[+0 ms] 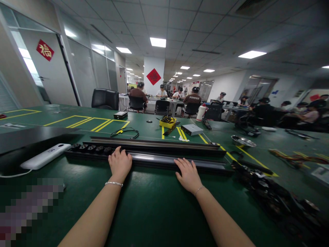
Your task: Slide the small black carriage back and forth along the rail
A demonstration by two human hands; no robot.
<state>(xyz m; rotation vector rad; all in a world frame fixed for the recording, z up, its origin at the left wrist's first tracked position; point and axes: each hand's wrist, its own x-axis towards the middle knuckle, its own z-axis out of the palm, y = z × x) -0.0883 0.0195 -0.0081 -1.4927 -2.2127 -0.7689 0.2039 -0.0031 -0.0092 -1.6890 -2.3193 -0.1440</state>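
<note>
- At far left, a flat dark-grey panel lies on the green tabletop, partly blurred.
- Just in front of it, a white rounded rectangular device with dark figures on its top trails a white cable to the left.
- Right of that device begins the long black bar with a glossy grey top strip; it lies crosswise before the person, with a row of round black parts along its left portion.
- Behind it, nearly parallel, lies a second long black bar.
- The left hand, a silver bangle at its wrist, is palm down on the nearer bar beside the round parts, fingers bent and slightly apart; I cannot tell whether they grip.
- Farther back sits a yellow box heaped with black cables.
- The right hand has its fingers spread loosely on the nearer bar, right of its middle.
- Beyond it are a flat silver-grey box and a white bottle.
- Farther right stands a shiny metal bowl, with a dark mechanical assembly nearer the person.
</note>
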